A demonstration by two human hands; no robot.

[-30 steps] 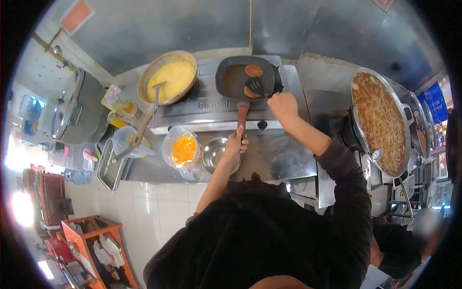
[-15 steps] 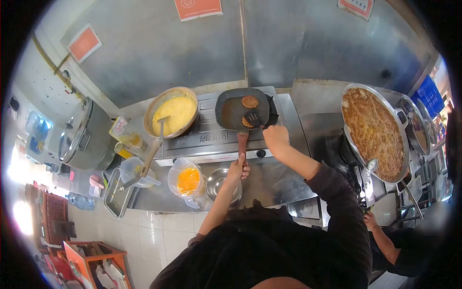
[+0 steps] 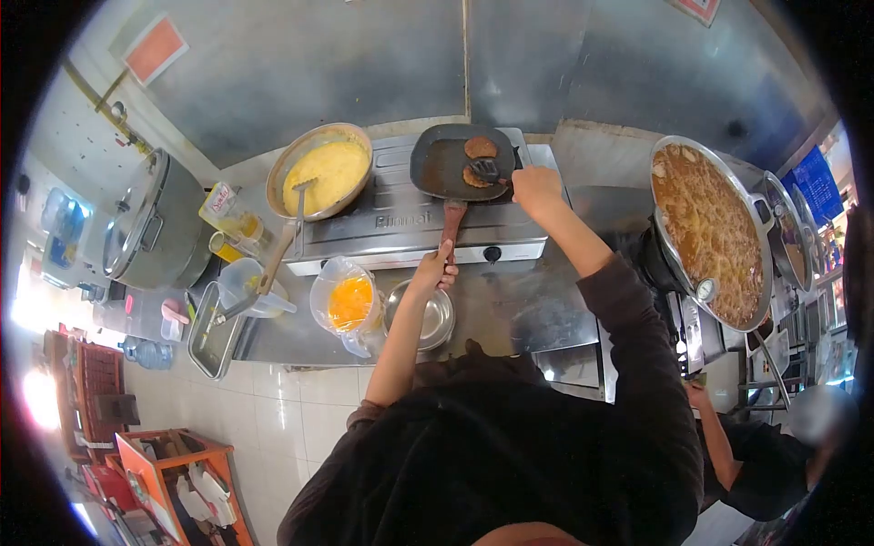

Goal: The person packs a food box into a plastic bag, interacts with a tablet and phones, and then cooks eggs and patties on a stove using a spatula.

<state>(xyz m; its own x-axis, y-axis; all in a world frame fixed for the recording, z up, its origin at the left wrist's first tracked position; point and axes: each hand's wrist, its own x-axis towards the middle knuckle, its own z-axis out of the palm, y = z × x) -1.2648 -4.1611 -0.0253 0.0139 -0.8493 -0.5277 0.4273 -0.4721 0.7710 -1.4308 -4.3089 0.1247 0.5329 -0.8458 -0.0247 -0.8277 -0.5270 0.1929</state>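
Note:
My left hand [image 3: 437, 270] is wrapped around the brown handle of a dark square frying pan [image 3: 432, 168] on the stove. My right hand [image 3: 538, 189] grips a black spatula [image 3: 486, 170], whose slotted blade lies over a browned patty [image 3: 471, 178] in the pan. Just behind it rests a second browned patty [image 3: 481, 146]. On the stove's left side sits a round pan [image 3: 273, 173] of yellow egg-like food [image 3: 323, 177], with a metal turner [image 3: 301, 218] leaning in it.
Left of my left hand stands a clear jug [image 3: 349, 303] with orange liquid, beside a metal bowl [image 3: 435, 320]. A big pan of bubbling brown food [image 3: 706, 232] is at the right. Another person [image 3: 756, 460] is at the lower right. A large lidded pot [image 3: 168, 227] stands left.
The whole view has shifted, so the counter sits higher in it. The spatula blade has moved slightly relative to the near patty. Both hands keep their hold.

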